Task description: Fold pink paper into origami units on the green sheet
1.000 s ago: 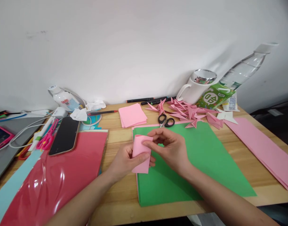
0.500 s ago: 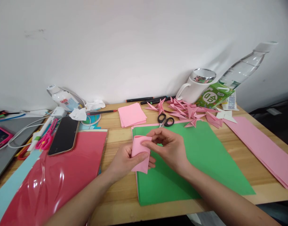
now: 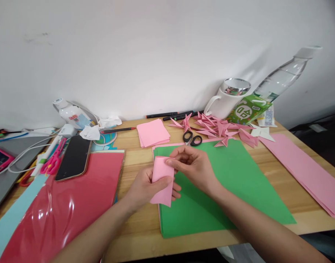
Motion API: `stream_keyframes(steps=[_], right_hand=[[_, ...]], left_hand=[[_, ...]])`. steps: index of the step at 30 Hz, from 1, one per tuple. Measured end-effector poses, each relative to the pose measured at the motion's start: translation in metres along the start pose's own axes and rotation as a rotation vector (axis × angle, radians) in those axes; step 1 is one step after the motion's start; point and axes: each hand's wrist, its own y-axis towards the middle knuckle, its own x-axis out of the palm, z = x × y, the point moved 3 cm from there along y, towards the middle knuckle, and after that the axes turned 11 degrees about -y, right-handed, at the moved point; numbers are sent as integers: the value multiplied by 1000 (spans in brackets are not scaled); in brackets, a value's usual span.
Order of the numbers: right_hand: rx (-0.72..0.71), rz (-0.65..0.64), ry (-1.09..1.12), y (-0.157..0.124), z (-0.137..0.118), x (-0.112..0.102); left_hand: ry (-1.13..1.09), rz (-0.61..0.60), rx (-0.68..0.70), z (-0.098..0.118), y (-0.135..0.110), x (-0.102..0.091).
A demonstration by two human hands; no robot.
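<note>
A pink sheet of paper, folded over on itself, is held upright between both hands above the left edge of the green paper. My left hand grips its lower part, thumb across the front and fingers behind. At the upper right corner my right hand pinches the folded edge between thumb and forefinger. Just beyond the hands lie black-handled scissors, their blades partly hidden. A stack of pink paper squares sits behind the held paper.
Folded pink paper pieces are heaped near a white mug, a green carton and a clear bottle. Pink strips lie right. On the left are a phone, pink scissors and a plastic-covered red pack.
Both layers at the top of the pink paper now lie closer together, the loop there having flattened. The right hand has shifted slightly left and the view has moved a little.
</note>
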Motion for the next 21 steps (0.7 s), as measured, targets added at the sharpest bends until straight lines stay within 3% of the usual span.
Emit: stream_keyframes(steps=[12, 18, 21], right_hand=[[88, 8, -11, 5, 8, -1], [140, -216, 23, 8, 7, 1], [159, -244, 4, 9, 8, 1]], left_hand=[[-26, 14, -59, -4, 3, -4], [-41, 13, -17, -2, 1, -6], [-23, 28, -36, -2, 2, -8]])
